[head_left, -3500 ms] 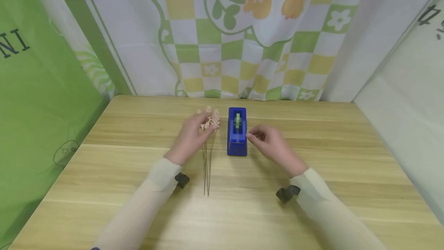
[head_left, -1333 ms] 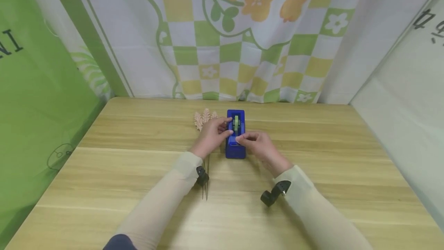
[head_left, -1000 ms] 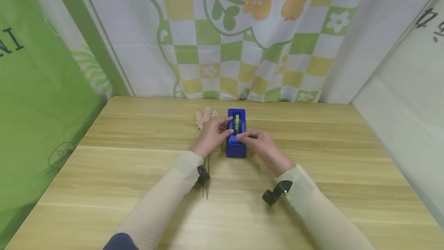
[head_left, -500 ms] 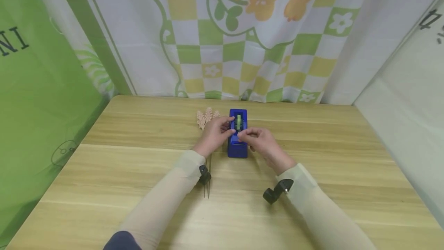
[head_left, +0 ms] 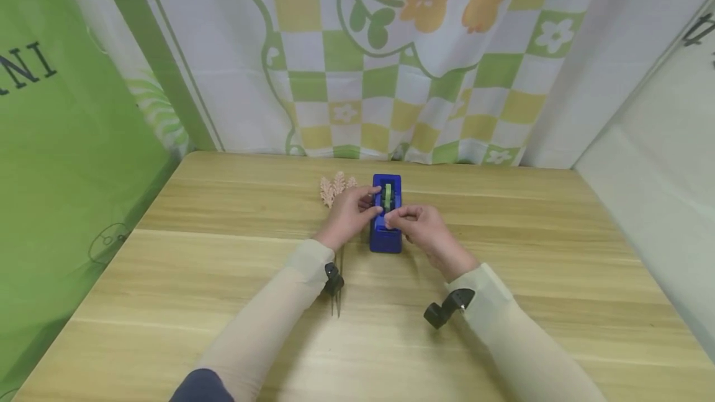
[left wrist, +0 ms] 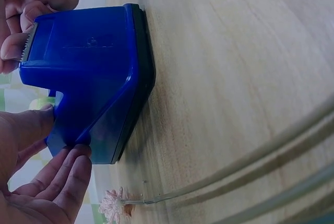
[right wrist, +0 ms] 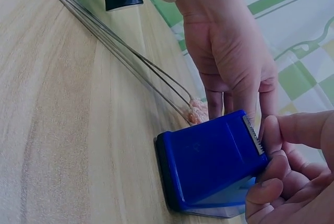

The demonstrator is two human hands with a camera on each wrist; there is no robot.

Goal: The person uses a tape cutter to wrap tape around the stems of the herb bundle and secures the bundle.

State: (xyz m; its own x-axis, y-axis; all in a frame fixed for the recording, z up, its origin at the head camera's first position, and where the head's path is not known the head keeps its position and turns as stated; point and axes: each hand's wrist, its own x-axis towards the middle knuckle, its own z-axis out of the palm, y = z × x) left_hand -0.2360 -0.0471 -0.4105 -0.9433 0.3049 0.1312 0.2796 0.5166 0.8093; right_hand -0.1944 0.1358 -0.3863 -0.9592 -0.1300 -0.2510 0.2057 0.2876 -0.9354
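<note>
A blue tape dispenser (head_left: pixel 385 242) stands on the wooden table, with a light green tape roll (head_left: pixel 388 190) in its well. My left hand (head_left: pixel 347 214) holds the dispenser's left side, thumb near the roll and fingers against the wall, as the left wrist view shows. At the serrated cutter (right wrist: pixel 253 134), my right hand (head_left: pixel 427 232) pinches the tape's end between thumb and forefinger; the clear tape itself is hard to see. Pink artificial flower sprigs (head_left: pixel 338 184) lie left of the dispenser. Their thin wire stems (right wrist: pixel 120 46) run toward me, partly hidden under my left hand and wrist.
The wooden table (head_left: pixel 475 340) has its far edge against a checked, flowered curtain (head_left: pixel 380 82). A green cloth (head_left: pixel 72 160) hangs at the left and a pale one (head_left: pixel 665 147) at the right. A black wrist camera (head_left: pixel 333 278) sits just over the stems.
My left hand has left the flower sprigs and moved right onto the dispenser. My right hand has come from the dispenser's right side to its cutter. Over the last second both hands barely move.
</note>
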